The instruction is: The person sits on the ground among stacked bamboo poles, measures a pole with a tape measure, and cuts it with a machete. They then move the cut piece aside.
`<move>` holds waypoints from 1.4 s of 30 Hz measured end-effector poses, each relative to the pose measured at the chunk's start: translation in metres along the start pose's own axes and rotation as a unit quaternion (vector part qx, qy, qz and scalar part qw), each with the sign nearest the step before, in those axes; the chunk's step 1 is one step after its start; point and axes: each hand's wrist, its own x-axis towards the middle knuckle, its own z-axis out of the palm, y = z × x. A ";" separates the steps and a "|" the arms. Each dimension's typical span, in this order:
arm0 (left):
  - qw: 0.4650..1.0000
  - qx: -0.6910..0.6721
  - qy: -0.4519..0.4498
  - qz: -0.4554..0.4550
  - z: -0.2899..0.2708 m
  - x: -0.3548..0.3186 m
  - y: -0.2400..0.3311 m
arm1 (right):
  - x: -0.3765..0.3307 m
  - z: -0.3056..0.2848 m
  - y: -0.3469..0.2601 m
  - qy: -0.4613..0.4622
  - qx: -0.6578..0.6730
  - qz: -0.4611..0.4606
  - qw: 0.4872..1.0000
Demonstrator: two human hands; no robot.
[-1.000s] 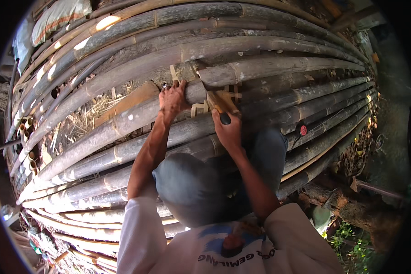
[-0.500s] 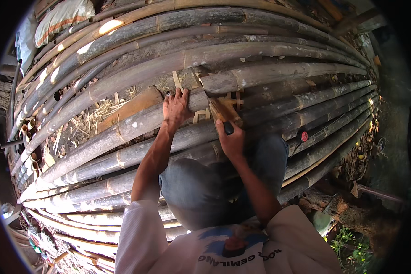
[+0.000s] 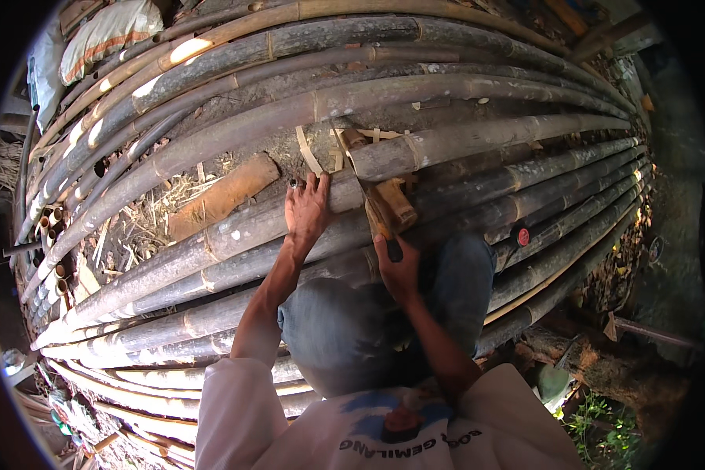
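A thick grey bamboo pole (image 3: 247,233) lies across in front of me. My left hand (image 3: 309,210) is laid over it left of the cut, fingers curled toward its far side. My right hand (image 3: 399,270) is closed round the black handle of a handsaw (image 3: 374,210). The narrow blade crosses the pole, its tip pointing away from me. At the blade, the left section sits slightly out of line with the right section (image 3: 486,137); how deep the cut goes I cannot tell. A short piece of split bamboo (image 3: 398,205) lies crosswise under the pole.
Many long bamboo poles (image 3: 337,98) lie side by side, far and near. Beyond my left hand are a brown flat piece (image 3: 231,192), shavings (image 3: 145,215) and pale strips (image 3: 309,150). A white sack (image 3: 110,39) lies far left; a round red-ended object (image 3: 522,236) is right of my knee.
My right hand has drawn the saw toward me. The bamboo pole and my left hand on it have shifted slightly nearer.
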 end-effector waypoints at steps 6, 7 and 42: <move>0.996 -0.018 -0.082 -0.010 -0.022 0.000 -0.001 | 0.042 -0.018 -0.066 -0.162 -0.086 0.137 0.973; 0.995 -0.015 -0.093 -0.015 -0.021 -0.002 -0.001 | 0.041 -0.017 -0.066 -0.163 -0.092 0.138 0.973; 0.984 -0.020 -0.173 -0.029 -0.061 -0.004 -0.053 | 0.026 -0.008 -0.027 -0.084 -0.022 0.068 0.994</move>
